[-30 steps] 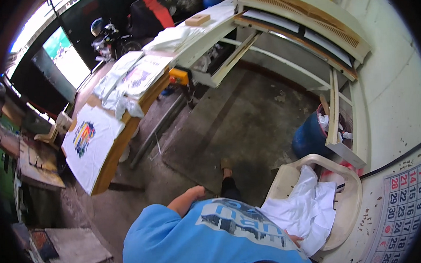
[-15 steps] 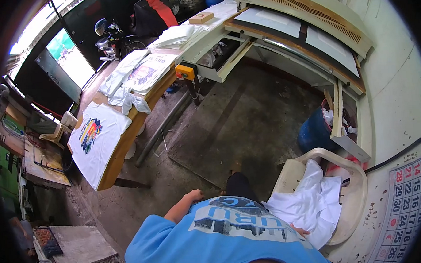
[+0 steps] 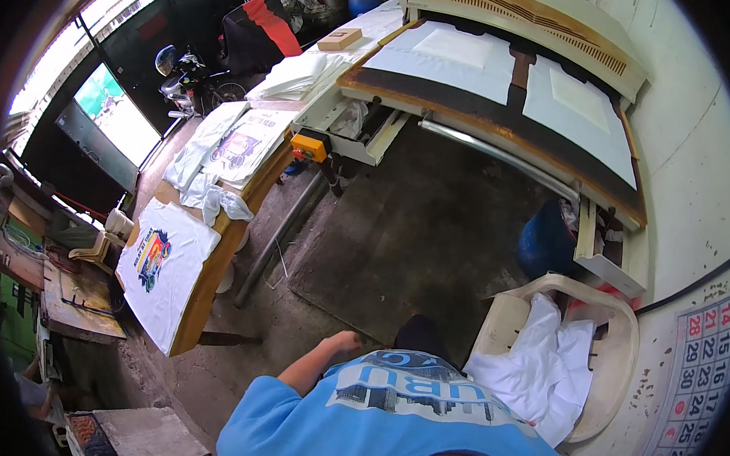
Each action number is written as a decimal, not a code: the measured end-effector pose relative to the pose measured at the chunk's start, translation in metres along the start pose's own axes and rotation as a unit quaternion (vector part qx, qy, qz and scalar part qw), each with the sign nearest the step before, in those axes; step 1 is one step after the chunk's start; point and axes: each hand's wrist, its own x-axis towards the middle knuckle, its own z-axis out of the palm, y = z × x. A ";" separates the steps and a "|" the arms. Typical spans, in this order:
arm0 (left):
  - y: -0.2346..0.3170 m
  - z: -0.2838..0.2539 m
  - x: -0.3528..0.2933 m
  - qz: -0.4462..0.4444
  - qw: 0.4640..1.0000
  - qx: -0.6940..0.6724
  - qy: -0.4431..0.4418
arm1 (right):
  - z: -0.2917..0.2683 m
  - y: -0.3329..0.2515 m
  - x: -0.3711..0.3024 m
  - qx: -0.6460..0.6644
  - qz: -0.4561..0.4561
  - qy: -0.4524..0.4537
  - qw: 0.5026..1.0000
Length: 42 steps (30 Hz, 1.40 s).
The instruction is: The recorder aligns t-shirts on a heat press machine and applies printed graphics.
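Note:
My left hand hangs beside my blue shirt with its fingers curled in, and nothing shows in it. My right hand is out of sight behind the shirt. To my right, a pile of white cloth lies on a cream plastic chair. Ahead stands a large cream press machine. Its dark sliding bed is out toward me and carries white fabric pieces, each with a paler rectangle on it.
A wooden table on the left carries a printed white shirt and more stacked shirts. An orange control box sits at the machine's corner. A blue drum stands under its right rail. A calendar is on the right wall.
The machine's bed has slid out toward me, showing more of the white fabric. My left hand has risen slightly. A bit of my right hand by the cloth has gone out of sight.

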 end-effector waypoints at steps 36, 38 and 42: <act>0.113 -0.676 0.102 0.083 0.788 0.142 0.593 | 0.347 -0.157 -0.113 -0.265 -0.413 -0.076 0.868; 0.129 -0.672 0.106 0.081 0.804 0.173 0.563 | 0.351 -0.152 -0.156 -0.235 -0.352 -0.044 0.905; 0.147 -0.671 0.116 0.037 0.795 0.227 0.561 | 0.328 -0.136 -0.220 -0.182 -0.226 0.007 0.957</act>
